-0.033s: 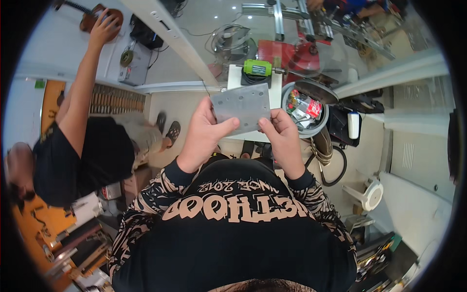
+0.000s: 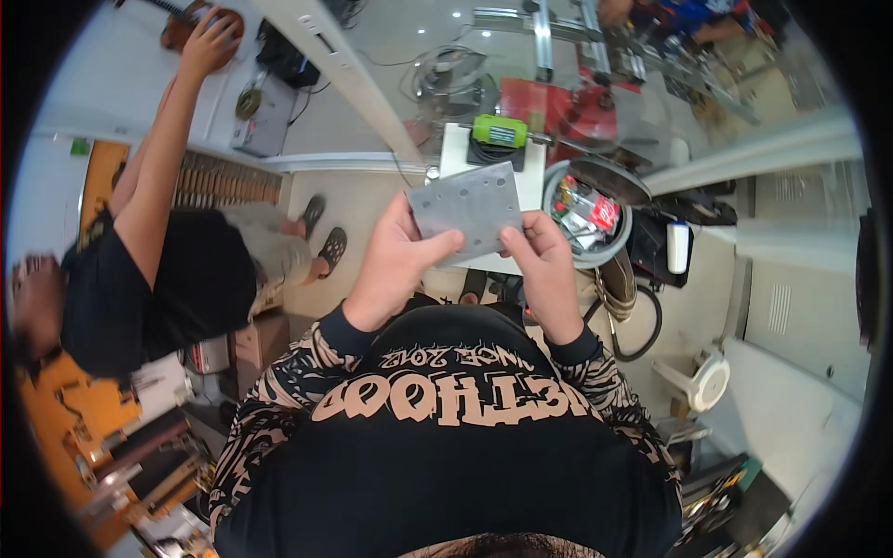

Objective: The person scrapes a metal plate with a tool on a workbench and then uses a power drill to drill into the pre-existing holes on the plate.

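A flat grey metal plate point(image 2: 468, 212) with several drilled holes is held up in front of my chest, slightly tilted. My left hand point(image 2: 398, 256) grips its left side, thumb laid across the face and fingers behind. At the lower right corner, my right hand point(image 2: 542, 265) pinches the plate between thumb and fingers. The fingers behind the plate are partly hidden. Just beyond the plate, a green power tool point(image 2: 499, 131) with a dark cord rests on a white surface point(image 2: 531, 174).
Right of the plate stands a round grey bin point(image 2: 625, 244) with mixed waste inside. A white stool point(image 2: 713, 379) is farther right. At left, another person point(image 2: 177, 288) reaches up to a small guitar-like instrument point(image 2: 231, 46). Glass panels and a white frame post point(image 2: 346, 74) lie ahead.
The whole view has shifted very slightly, so surroundings appear a little farther right. Both hands keep their hold on the plate, which has barely moved.
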A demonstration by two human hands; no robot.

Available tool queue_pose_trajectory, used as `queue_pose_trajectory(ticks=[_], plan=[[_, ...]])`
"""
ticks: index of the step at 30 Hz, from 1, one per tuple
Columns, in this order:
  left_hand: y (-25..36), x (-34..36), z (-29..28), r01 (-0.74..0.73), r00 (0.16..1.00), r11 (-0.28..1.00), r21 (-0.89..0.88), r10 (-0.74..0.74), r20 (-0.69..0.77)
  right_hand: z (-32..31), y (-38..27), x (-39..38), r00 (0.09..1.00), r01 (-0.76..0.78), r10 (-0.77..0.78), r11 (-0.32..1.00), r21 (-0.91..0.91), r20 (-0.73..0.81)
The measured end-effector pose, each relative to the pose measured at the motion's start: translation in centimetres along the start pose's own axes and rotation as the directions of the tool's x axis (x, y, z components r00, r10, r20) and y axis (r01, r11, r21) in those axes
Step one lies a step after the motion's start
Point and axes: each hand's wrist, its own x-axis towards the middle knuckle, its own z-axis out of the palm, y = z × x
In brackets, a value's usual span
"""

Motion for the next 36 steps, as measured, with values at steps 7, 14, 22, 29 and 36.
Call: queue_pose_trajectory(ticks=[7,14,22,29,36], plan=[[-1.6,-3.8,-5.3,0.264,0.960,0.959,-0.100,-0.271,-0.067,1.8,2.0,2.3,0.987,-0.060,0.065,0.997,-0.038,0.144],[-2.9,-7.4,-10.5,-0.064,0.994,0.976,0.209,0.080,-0.070,5.6,3.2,3.7,0.934,0.030,0.130,0.899,-0.438,0.332],[-5.1,-15.3,-14.7,-0.145,0.911,0.960,0.242,0.225,-0.347,13.6,5.1,0.4,0.881,0.105,0.121,0.894,-0.436,0.458],[-4.9,-28.6,-22.2,-0.224,0.871,0.958,0.179,0.280,-0.404,24.5,9.0,-5.8,0.704,0.109,0.290,0.858,-0.502,0.649],[-6.6,-42.6,-28.3,-0.145,0.653,0.939,0.311,0.327,-0.683,37.7,15.0,-14.1,0.537,0.228,0.264,0.869,-0.439,0.801]])
